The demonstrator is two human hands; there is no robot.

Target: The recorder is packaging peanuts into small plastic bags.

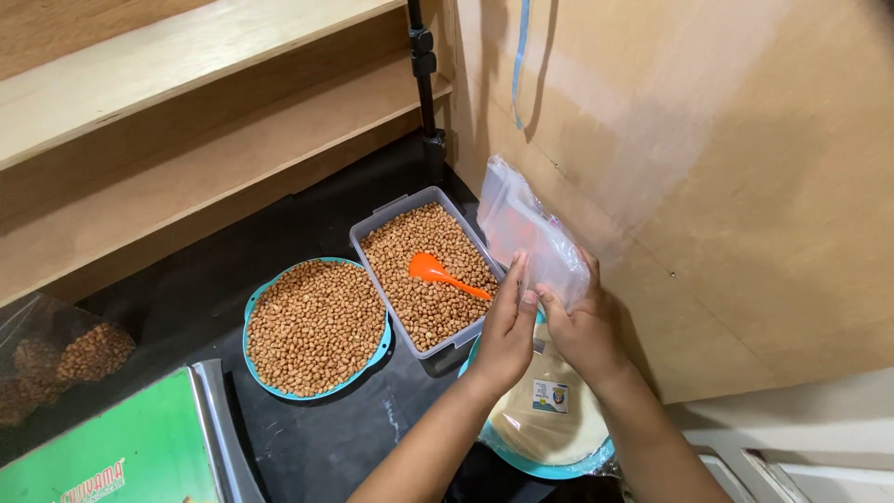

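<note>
My left hand and my right hand together grip the lower edge of a clear, empty plastic bag, held upright above a teal plate that carries a stack of flat plastic bags. Just left of my hands stands a grey rectangular tub full of peanuts, with an orange scoop lying on them. A round teal plate heaped with peanuts sits left of the tub.
A clear bag of peanuts lies at the far left. A green-topped device with a metal edge fills the lower left. A black tripod pole rises behind the tub. Wooden shelves stand behind, a plywood wall at right.
</note>
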